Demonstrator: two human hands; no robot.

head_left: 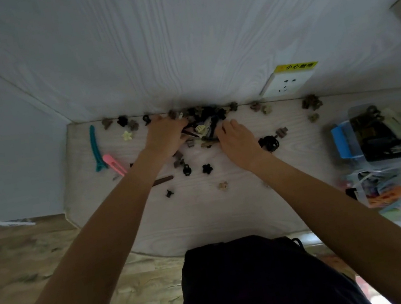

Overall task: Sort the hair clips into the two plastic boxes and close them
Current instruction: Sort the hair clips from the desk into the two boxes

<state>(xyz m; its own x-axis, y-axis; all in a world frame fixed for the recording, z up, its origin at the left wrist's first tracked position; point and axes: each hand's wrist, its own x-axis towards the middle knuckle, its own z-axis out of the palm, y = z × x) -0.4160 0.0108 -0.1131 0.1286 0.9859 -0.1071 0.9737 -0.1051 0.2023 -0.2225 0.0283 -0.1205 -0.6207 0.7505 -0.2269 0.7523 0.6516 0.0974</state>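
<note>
A heap of small dark and beige hair clips (205, 122) lies against the wall at the back of the pale tabletop (204, 214). My left hand (164, 136) rests on the heap's left side, fingers curled into the clips. My right hand (238, 140) sits at its right side, fingers bent over clips. What either hand holds is hidden. More small clips are scattered along the wall and in front of the hands. A teal long clip (95, 148) and a pink one (114, 164) lie at the left. A clear box with blue latches (344, 140) at the right holds dark and cream clips. A second clear box (384, 191) nearer me holds colourful clips.
A white wall socket (286, 84) with a yellow label sits on the wall at the right. A black ring-shaped clip (269, 143) lies right of my right hand. The table's left edge drops to a wood-pattern floor (29, 271). My dark clothing (254, 282) fills the bottom centre.
</note>
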